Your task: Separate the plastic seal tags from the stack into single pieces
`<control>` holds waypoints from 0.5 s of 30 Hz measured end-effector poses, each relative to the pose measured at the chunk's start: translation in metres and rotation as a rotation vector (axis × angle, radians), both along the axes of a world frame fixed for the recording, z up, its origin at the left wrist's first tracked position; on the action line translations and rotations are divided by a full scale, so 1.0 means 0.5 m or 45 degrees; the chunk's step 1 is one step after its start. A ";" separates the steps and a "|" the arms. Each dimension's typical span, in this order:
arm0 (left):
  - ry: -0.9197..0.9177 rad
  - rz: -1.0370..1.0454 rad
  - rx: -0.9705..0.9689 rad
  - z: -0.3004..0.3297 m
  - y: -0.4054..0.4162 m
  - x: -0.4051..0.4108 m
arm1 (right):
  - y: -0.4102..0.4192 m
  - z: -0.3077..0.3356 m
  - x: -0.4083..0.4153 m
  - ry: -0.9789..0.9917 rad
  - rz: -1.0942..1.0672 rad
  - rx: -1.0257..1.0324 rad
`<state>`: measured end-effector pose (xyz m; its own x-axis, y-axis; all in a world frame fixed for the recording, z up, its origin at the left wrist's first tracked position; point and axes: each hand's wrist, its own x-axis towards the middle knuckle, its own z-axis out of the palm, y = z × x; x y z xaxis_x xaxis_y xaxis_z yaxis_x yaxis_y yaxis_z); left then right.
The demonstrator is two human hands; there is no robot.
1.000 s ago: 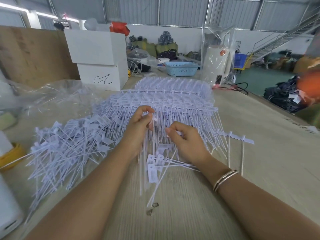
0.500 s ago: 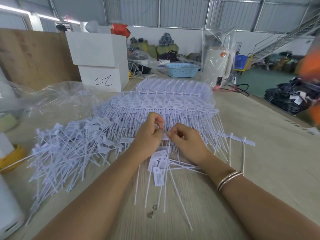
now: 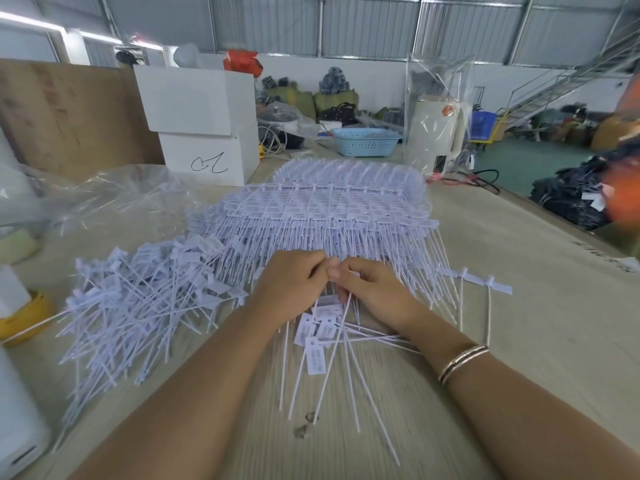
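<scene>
A big stack of joined white plastic seal tags (image 3: 332, 209) lies across the middle of the wooden table (image 3: 519, 341), tails pointing toward me. My left hand (image 3: 289, 287) and my right hand (image 3: 372, 292) meet at the stack's near edge, fingertips pinching a strip of seal tags (image 3: 332, 308) between them. Below the hands several tags hang and lie loose (image 3: 317, 351), long tails fanning toward me. A heap of single separated tags (image 3: 145, 299) spreads on the left. Two joined tags (image 3: 485, 284) lie alone at the right.
Crumpled clear plastic wrap (image 3: 114, 199) lies at the back left, in front of two stacked white boxes (image 3: 204, 133). A yellow roll (image 3: 26, 317) and a white object (image 3: 17, 420) sit at the left edge. A blue basket (image 3: 365, 142) and a wrapped white appliance (image 3: 438, 133) stand behind.
My hands have come together from apart and now meet fingertip to fingertip at the stack's edge. More loose tails fan out below them than a second ago.
</scene>
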<state>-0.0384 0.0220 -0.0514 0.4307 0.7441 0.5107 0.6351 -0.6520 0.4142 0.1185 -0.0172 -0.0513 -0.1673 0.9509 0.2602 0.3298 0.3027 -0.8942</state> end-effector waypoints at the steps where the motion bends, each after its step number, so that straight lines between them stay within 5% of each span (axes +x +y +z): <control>1: 0.025 0.024 0.048 0.004 -0.002 0.000 | -0.002 0.002 0.000 0.012 0.017 0.013; 6: 0.020 0.127 0.213 0.018 -0.004 0.004 | -0.004 0.009 0.000 0.161 0.045 0.030; 15: -0.469 0.050 -0.292 0.003 -0.004 0.022 | -0.005 0.002 0.001 -0.001 0.076 0.138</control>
<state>-0.0276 0.0200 -0.0499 0.2196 0.8683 0.4448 0.4406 -0.4951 0.7489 0.1190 -0.0196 -0.0504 -0.2228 0.9056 0.3609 0.3088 0.4167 -0.8550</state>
